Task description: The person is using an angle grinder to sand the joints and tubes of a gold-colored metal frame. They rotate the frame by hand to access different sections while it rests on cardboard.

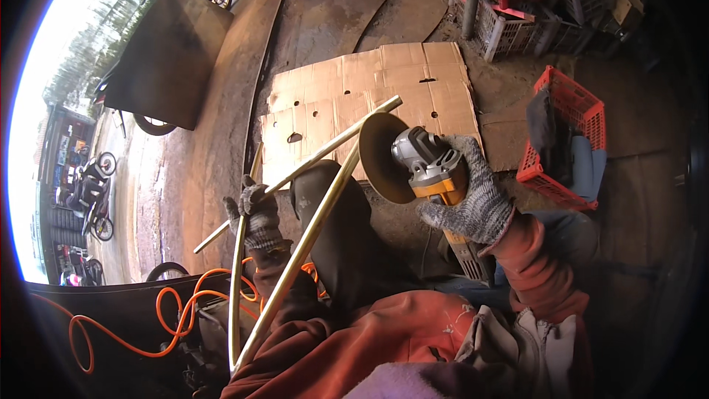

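My right hand [476, 196], in a grey knitted glove, grips a yellow and grey angle grinder [443, 177]. The grinder's large dark disc [385, 157] faces left and overlaps the upper end of a metal frame made of pale, brassy tubes [306, 251]. My left hand [258, 216], also gloved, is wrapped round the frame near where a long crossing tube [336, 140] meets the curved tube. The frame leans over my dark-trousered knee [332, 207], its joined lower end by my left sleeve. Whether the disc touches the tube or is spinning, I cannot tell.
Flattened cardboard [436, 89] lies on the ground ahead. To the right stands a red crate [569, 103] with dark and blue cloths; more crates [509, 29] are stacked behind. An orange hose [181, 318] coils at lower left. Motorbikes [92, 196] and a leaning board [166, 52] are farther left.
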